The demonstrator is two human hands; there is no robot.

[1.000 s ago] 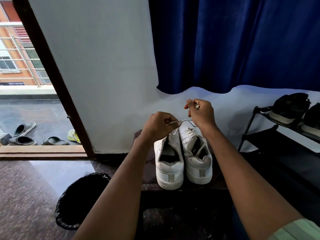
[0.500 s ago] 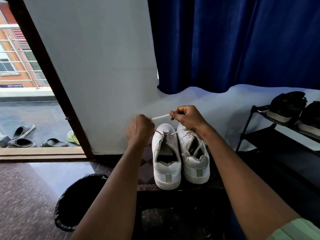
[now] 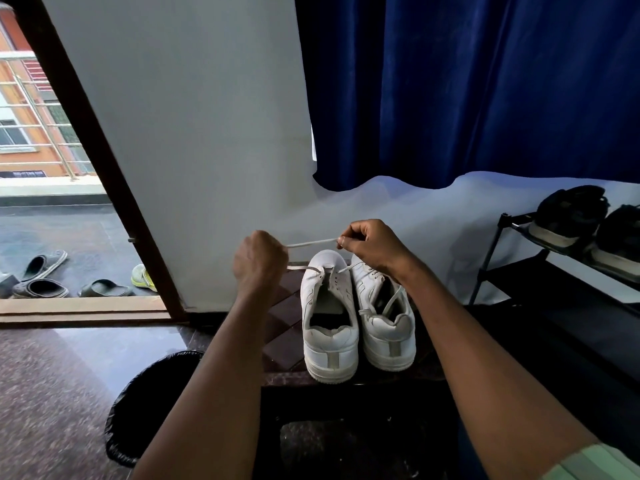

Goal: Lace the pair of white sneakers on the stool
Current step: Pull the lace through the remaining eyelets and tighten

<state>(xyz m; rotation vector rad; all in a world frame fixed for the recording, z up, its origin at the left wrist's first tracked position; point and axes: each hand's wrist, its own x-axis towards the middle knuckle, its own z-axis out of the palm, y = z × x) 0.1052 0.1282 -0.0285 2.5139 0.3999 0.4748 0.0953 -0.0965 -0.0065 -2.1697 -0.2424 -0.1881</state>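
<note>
Two white sneakers stand side by side on the dark stool (image 3: 284,327), heels toward the person and toes toward the wall. The left sneaker (image 3: 329,327) sits nearer the front edge; the right sneaker (image 3: 384,320) touches it along the side and sits a little further back. Above the toes, both hands are raised with a white lace (image 3: 311,242) stretched taut between them. The left hand (image 3: 259,268) is curled into a fist around one end of the lace, its back turned toward the camera. The right hand (image 3: 372,242) pinches the other end between thumb and bent forefinger, the remaining fingers curled in. More lace runs from under the left hand across the front eyelets of the left sneaker. A loose lace hangs inside the right sneaker's opening, draped over its collar.

On the floor left of the stool stands a bin lined with a black bag (image 3: 149,407). A black shoe rack (image 3: 554,271) at the right carries dark shoes (image 3: 571,213). A blue curtain (image 3: 467,88) hangs over the wall behind. Through the open doorway at the left, several slippers (image 3: 45,275) lie on the balcony floor
</note>
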